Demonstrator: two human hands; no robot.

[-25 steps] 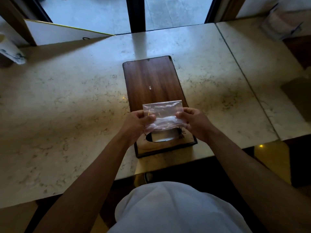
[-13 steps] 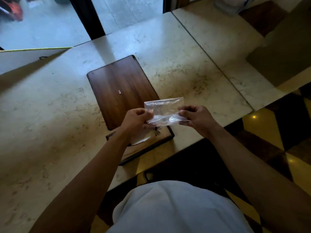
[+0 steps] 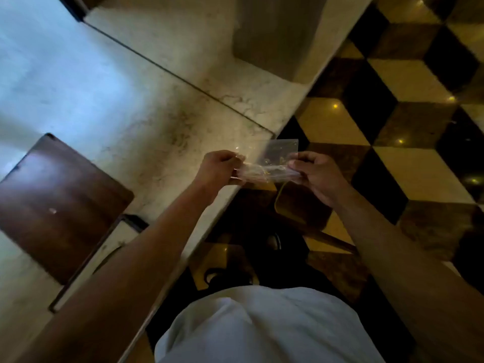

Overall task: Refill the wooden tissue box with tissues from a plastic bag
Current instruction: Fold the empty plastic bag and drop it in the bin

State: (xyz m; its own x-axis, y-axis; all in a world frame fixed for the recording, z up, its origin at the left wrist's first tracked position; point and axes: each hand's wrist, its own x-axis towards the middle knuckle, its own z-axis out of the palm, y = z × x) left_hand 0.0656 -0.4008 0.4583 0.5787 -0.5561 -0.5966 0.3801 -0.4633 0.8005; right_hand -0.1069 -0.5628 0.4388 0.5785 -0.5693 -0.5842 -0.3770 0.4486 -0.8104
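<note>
Both hands hold a small clear plastic bag [image 3: 272, 163] in the air over the table's near edge. My left hand [image 3: 220, 167] pinches its left end and my right hand [image 3: 315, 170] pinches its right end. The bag looks flat and crumpled, and I cannot tell what is inside. The dark wooden tissue box [image 3: 57, 205] lies on the marble table [image 3: 146, 121] at the far left, partly hidden by my left forearm, with a pale strip of its open end showing beside the arm.
A grey block-like object [image 3: 275, 35] stands on the table at the top. To the right lies a shiny floor of yellow and dark tiles [image 3: 392, 113]. A dark chair frame [image 3: 301, 205] sits under the table edge below my hands.
My view has swung to the right. Both hands carried the bag away from above the tissue box to the table's edge, so the box now sits far left.
</note>
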